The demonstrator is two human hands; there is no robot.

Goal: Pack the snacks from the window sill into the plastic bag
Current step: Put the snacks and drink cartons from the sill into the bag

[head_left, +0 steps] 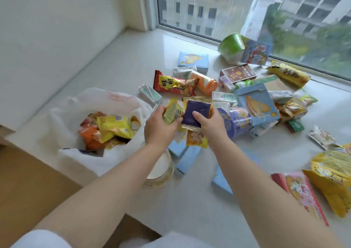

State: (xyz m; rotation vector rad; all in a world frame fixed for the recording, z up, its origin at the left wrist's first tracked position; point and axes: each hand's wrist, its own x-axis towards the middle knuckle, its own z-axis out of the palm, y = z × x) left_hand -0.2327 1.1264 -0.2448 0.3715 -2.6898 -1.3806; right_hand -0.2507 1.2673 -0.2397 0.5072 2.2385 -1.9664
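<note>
A white plastic bag (83, 158) lies open on the window sill (117, 61) at the left, holding several yellow and orange snack packets. Just right of its mouth, my left hand (159, 128) grips a small yellow-green packet (171, 113). Touching it, my right hand (209, 124) holds a dark purple packet (195, 111) with an orange-yellow packet (195, 138) beneath it. Many loose snacks lie scattered across the sill to the right: a red packet (174, 83), a blue biscuit pouch (256, 103), a blue cup (235, 122).
A green-white tub (230, 48) lies tipped by the window glass. Blue boxes (188, 158) and a round tub (161, 170) lie under my forearms. Yellow and pink packets (330, 181) sit at the right. A white wall bounds the left, and a wooden surface (28, 181) sits below the sill.
</note>
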